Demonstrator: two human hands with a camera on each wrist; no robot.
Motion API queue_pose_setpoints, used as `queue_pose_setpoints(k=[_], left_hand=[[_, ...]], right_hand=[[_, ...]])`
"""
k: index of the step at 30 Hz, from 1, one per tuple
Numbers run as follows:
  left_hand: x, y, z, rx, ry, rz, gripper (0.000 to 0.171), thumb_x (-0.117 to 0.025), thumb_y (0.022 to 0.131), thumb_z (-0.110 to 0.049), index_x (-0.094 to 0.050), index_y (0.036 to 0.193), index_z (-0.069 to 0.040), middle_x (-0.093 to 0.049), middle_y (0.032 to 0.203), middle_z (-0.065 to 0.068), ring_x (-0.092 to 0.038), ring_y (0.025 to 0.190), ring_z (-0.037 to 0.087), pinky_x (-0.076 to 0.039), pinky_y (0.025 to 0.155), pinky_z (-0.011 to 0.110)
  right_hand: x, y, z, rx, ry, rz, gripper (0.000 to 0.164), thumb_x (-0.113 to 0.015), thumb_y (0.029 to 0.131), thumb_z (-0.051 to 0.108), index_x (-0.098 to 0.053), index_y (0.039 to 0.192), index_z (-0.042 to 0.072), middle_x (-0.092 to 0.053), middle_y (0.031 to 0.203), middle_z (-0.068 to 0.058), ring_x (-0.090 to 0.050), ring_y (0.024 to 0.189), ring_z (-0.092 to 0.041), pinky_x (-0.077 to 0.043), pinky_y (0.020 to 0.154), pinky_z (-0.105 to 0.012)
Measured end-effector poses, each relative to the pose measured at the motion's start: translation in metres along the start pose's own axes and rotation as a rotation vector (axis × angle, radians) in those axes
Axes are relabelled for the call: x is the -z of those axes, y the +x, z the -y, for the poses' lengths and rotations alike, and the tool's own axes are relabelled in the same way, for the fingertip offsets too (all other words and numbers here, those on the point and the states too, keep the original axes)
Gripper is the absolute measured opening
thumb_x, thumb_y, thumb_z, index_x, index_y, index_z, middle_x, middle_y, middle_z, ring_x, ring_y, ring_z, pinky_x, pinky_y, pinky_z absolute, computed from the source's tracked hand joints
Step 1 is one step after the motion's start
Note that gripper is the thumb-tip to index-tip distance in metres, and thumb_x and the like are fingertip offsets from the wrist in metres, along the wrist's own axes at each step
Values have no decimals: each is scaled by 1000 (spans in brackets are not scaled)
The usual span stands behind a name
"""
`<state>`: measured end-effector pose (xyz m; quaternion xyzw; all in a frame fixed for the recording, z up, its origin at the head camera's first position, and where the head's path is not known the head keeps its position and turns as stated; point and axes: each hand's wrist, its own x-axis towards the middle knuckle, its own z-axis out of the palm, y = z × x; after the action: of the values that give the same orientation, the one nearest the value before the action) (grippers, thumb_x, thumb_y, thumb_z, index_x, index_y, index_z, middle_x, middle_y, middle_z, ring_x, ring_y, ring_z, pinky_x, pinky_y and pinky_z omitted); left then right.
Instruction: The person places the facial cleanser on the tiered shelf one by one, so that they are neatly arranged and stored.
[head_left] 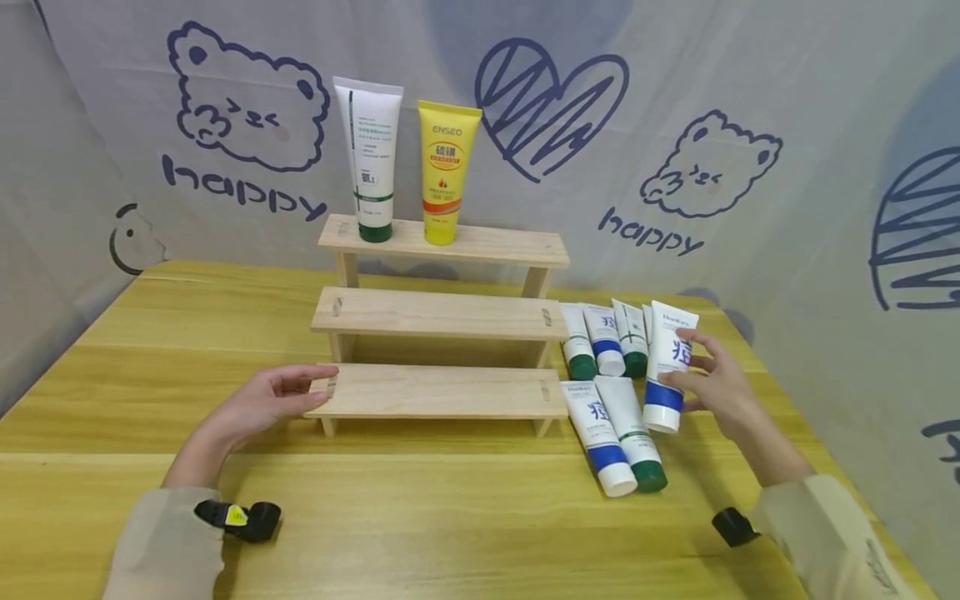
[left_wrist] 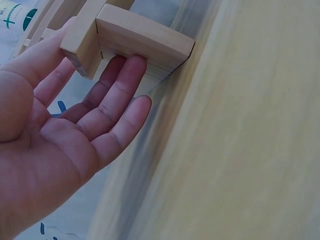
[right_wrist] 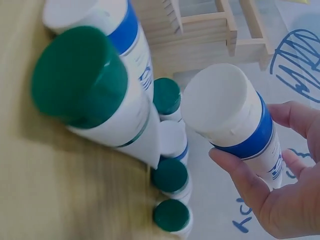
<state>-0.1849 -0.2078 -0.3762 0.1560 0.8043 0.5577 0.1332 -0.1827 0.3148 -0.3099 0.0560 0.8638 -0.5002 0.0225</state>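
Lettering (head_left: pixel 679 350) on the gripped tube (head_left: pixel 665 360) is partly covered.

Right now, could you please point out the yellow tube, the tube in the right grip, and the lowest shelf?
Yellow tube (head_left: pixel 447 173): head view, middle of its front.
Held tube (head_left: pixel 662 358): head view, white body above its blue band.
Lowest shelf (head_left: pixel 442 392): head view, its top surface.

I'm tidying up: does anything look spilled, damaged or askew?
No spill or damage shows. The front blue-banded tube and green-capped tube look askew, lying slanted on the table; the yellow tube stands upright.
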Motion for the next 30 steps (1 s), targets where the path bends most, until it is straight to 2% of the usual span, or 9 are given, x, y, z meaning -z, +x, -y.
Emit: queue_pose_setpoints(k=[8, 16, 25, 30], left_hand=[[-1, 0, 0, -2, -5, 0, 49, -55, 90, -22, -42, 130, 3, -30, 137, 23, -23, 124, 42, -27, 95, 51], [-1, -1, 0, -2, -7, -6, 50, -56, 90, -22, -42, 130, 3, -30, 137, 24, -23, 124, 42, -26, 95, 51], [-1, -2, 0, 0, -21, -6, 50, -56, 90, -22, -42, 130, 3, -29, 137, 24, -23, 124, 42, -26, 95, 51], [-1, -1, 0, -1, -17, -9, 49, -56, 90, -22, -43, 130, 3, -34, 133, 23, -31, 118, 38, -36, 90, 39]], right_hand=[[-7, 8, 14, 14, 2, 58, 80, -61, 84, 10, -11, 145, 20, -21, 136, -32, -38, 107, -45, -49, 62, -33], [-17, 19, 32, 33, 65, 3, 81, -65, 82, 11, -15, 144, 24, -20, 139, -27, -37, 107, -43, -49, 59, -30], [-25, 30, 51, 65, 252, -52, 83, -70, 79, 17, -19, 143, 30, -21, 142, -18, -35, 110, -30, -49, 58, -27], [-28, 36, 61, 80, 418, -56, 82, -70, 78, 12, -23, 142, 30, -22, 140, -17, -41, 101, -21, -48, 56, -27]])
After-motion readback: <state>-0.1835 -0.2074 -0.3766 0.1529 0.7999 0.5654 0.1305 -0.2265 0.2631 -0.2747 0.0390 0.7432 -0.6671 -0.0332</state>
